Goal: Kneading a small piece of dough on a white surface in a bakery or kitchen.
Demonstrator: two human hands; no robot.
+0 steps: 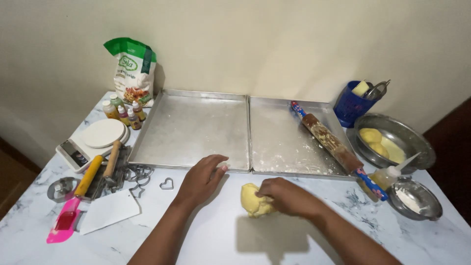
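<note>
Marble surface (221,235), left to right: one pink spatula (63,223); one scale (91,142); four colouring bottles (122,112); one flour bag (132,71); one heart cutter (167,184). Two floured trays (196,130), both bare of cut shapes. Left hand (201,179) spread flat, palm down, at the tray edge. One dough lump (255,200) near centre, unrolled, right hand (287,196) closed over its side. One rolling pin (336,145) idle across the right tray. Two metal bowls (397,140); further dough inside one.
</note>
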